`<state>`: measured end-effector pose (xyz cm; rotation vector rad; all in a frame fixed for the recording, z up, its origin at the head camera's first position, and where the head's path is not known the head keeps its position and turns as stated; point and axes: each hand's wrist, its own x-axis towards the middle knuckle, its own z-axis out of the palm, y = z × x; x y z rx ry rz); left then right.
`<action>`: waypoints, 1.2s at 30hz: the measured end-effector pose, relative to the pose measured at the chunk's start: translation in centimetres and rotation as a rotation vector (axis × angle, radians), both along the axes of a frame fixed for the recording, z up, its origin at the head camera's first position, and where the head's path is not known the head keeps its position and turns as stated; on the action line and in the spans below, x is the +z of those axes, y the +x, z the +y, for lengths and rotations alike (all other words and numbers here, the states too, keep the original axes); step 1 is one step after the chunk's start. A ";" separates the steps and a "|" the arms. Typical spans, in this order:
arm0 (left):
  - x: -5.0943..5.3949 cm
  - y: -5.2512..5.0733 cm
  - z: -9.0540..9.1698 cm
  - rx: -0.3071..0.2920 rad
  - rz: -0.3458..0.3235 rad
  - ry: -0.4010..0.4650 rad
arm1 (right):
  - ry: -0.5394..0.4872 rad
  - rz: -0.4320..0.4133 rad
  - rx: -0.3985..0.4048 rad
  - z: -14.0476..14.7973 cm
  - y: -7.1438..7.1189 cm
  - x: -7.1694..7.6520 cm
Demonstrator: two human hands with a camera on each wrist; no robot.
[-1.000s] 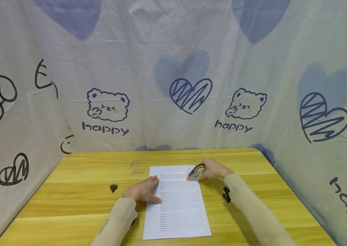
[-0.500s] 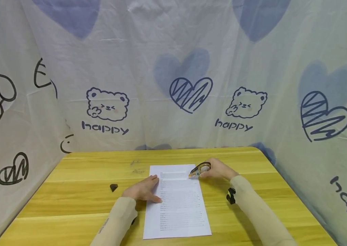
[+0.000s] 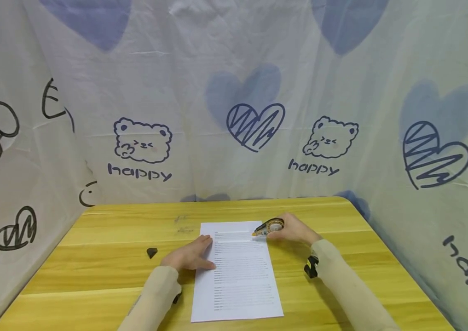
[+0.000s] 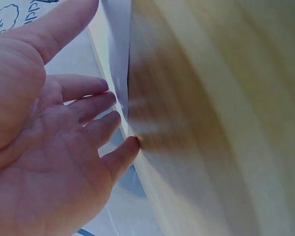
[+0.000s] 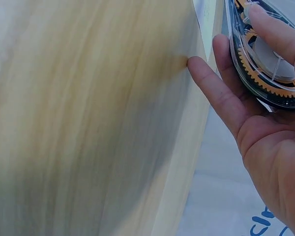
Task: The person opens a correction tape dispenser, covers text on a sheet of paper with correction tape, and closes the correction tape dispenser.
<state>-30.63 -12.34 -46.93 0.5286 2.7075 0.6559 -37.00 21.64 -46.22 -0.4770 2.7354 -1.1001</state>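
A sheet of printed paper (image 3: pixel 242 271) lies flat on the wooden table, covered in lines of small text. My left hand (image 3: pixel 190 255) rests on its left edge with the fingers spread; in the left wrist view the left hand (image 4: pixel 64 132) has straight fingertips at the paper's edge (image 4: pixel 119 54). In my right hand (image 3: pixel 293 228) I grip a correction tape dispenser (image 3: pixel 273 225), its orange tip pointing left at the upper right of the text. The right wrist view shows orange gears inside the clear-cased correction tape (image 5: pixel 265 64), held by the right hand (image 5: pixel 275 142), with a fingertip touching the table.
A small black piece (image 3: pixel 152 252) lies on the wooden table (image 3: pixel 93 266) left of the left hand. Patterned white curtains (image 3: pixel 200 174) hang behind the table and along both sides. Black wrist straps (image 3: pixel 311 266) sit at the sleeves.
The right hand with the correction tape has moved right, then its tip has come slightly up and back left to a higher line. The left hand stays on the paper.
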 end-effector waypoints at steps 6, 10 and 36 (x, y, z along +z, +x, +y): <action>0.7 0.1 -0.9 0.051 0.071 0.069 | -0.014 0.007 0.012 -0.2 0.0 0.2; 1.2 -0.1 -1.6 0.077 0.142 0.045 | -0.008 0.036 0.023 -0.5 0.0 0.1; 2.4 1.3 -9.0 0.340 0.208 -0.163 | 0.005 0.041 0.070 -1.8 0.6 -0.3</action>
